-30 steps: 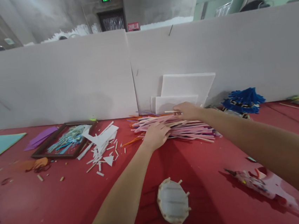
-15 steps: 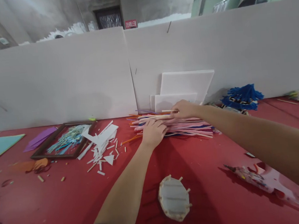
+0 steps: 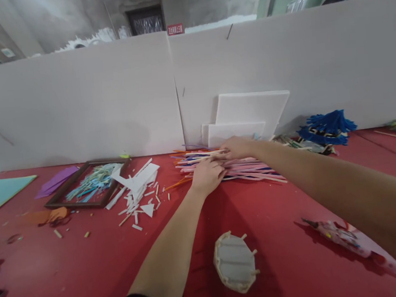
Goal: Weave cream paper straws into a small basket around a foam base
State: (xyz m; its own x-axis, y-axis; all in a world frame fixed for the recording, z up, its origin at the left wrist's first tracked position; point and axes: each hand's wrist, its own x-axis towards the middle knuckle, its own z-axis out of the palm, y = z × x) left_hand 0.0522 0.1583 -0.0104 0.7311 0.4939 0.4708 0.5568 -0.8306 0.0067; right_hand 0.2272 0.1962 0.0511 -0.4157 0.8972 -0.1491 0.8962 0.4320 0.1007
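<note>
A long pile of pipe cleaners (image 3: 252,167), mostly pink with some white, purple and orange, lies at the back of the red table. My left hand (image 3: 208,175) is on the front of it, fingers curled over the stems. Just behind and to the right, my right hand (image 3: 237,148) has its fingers bent down among pale stems at the top; its fingertips are partly hidden. Nearer to me sits a small many-sided piece (image 3: 235,262) with a grey-white middle, a cream rim and short pegs sticking out, apart from both hands.
A pink glue gun (image 3: 343,238) lies at right, under my forearm. White scraps (image 3: 136,184) and a brown frame (image 3: 77,206) holding blue-green strips are at left. White boards (image 3: 252,106) lean on the partition (image 3: 108,91). A blue fringed object (image 3: 330,124) stands at back right.
My right hand has shifted slightly left and its fingers are deeper among the stems. The left hand remains on the pile. The whole view has moved a little.
</note>
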